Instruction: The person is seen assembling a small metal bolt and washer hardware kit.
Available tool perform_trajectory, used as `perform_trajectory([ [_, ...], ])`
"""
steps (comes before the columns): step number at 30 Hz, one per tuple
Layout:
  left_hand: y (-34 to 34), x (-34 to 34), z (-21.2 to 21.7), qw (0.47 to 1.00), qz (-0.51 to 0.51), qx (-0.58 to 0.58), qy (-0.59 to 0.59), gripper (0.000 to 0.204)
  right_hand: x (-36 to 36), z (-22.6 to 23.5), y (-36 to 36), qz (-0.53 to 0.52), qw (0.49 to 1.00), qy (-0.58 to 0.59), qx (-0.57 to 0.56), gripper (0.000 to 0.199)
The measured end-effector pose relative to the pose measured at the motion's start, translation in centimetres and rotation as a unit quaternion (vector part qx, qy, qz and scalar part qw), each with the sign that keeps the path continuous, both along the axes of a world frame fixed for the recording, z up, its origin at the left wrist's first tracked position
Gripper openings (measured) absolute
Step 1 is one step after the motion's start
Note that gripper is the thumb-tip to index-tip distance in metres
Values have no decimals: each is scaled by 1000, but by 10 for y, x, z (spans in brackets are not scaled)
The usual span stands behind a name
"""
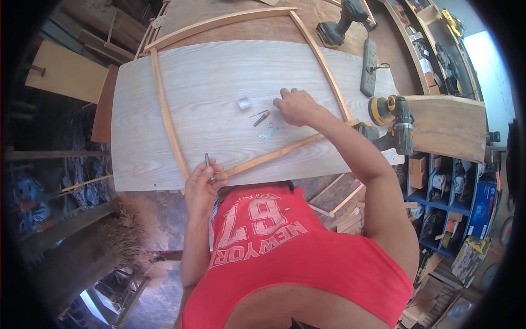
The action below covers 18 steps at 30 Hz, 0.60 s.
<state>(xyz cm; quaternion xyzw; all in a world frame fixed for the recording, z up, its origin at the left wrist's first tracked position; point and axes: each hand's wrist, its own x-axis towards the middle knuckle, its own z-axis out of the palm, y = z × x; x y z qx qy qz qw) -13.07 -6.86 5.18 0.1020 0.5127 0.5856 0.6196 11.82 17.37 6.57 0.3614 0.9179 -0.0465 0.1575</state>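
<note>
My left hand [201, 183] holds a short grey metal pin [207, 160] upright at the near corner of a thin wooden frame [164, 104], where two strips meet. The frame lies on a pale wood-grain board [208, 82]. My right hand [296, 105] reaches out over the board with its fingers curled, touching down beside a small red-handled tool [262, 118]. Whether it grips anything is hidden. A small white plastic box [244, 102] and a light blue flat wrench [269, 133] lie close by.
Two yellow-and-black cordless drills lie on the bench, one far [339, 24] and one right [392, 118]. A grey power strip [369, 66] runs between them. Shelves with boxes [455, 192] stand at the right. Wood offcuts and sawdust lie below the bench edge.
</note>
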Motion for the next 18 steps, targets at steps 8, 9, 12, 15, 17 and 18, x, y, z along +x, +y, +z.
perform_trajectory([
  [8, -12, 0, -11, 1000, 10, -14, -15, 31, 24, 5, -9, -11, 998, -45, -35, 29],
  [9, -13, -1, -12, 1000, 11, -13, -15, 31, 29, 3, -9, 2, 999, -19, -33, 32],
  [12, -14, -3, -13, 1000, 6, -13, -14, 30, 38, -7, -11, 0, 999, 45, -26, 35],
  [15, -10, -5, -10, 1000, 1, -8, -14, 29, 44, -17, -13, -15, 991, 128, -23, 35],
  [17, -8, -6, -7, 1000, -7, -1, -17, 29, 48, -21, -16, -22, 985, 171, -23, 34],
  [18, -6, -6, -5, 1000, -10, -2, -11, 29, 49, -24, -18, -31, 971, 236, -17, 33],
])
